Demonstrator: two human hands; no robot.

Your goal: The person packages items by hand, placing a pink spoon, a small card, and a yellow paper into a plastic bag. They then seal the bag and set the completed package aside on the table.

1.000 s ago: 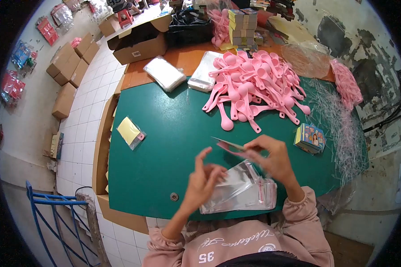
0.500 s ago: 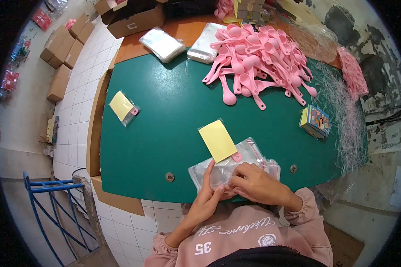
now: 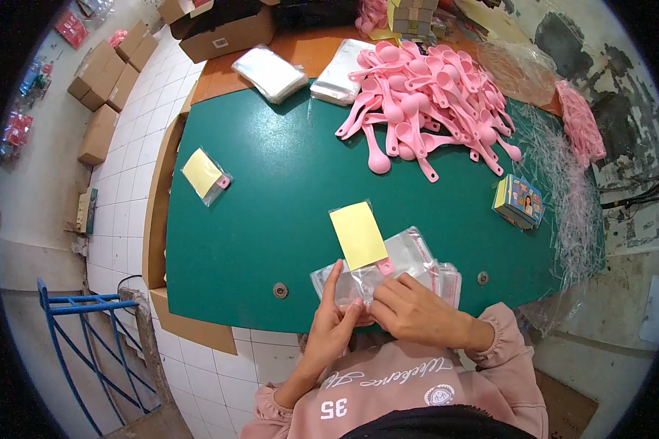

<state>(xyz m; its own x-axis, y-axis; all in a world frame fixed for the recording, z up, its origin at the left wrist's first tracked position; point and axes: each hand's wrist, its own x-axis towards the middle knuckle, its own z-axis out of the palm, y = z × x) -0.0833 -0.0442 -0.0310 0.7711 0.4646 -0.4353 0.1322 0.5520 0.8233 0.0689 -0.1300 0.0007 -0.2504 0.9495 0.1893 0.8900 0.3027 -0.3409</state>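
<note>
A clear plastic bag with a yellow card (image 3: pixel 357 235) and a pink measuring spoon (image 3: pixel 385 266) inside lies tilted over a stack of clear plastic bags (image 3: pixel 410 252) at the table's front edge. My left hand (image 3: pixel 331 325) grips the bag's near end, thumb on top and index finger stretched along its left side. Close beside it, my right hand (image 3: pixel 414 311) has its fingers bent and pinched at the same near end. The exact edge between those fingertips is hidden.
A heap of pink measuring spoons (image 3: pixel 432 95) covers the back right of the green table (image 3: pixel 256 197). Printed cards (image 3: pixel 518 201) are stacked at right. One filled bag (image 3: pixel 206 177) lies at left. Two packs of clear bags (image 3: pixel 269 73) sit behind. Shredded plastic (image 3: pixel 564 219) hangs along the right edge.
The bag with the yellow card has turned slightly more upright and shifted a little nearer to me. Both hands stay at its near end, with small finger movements.
</note>
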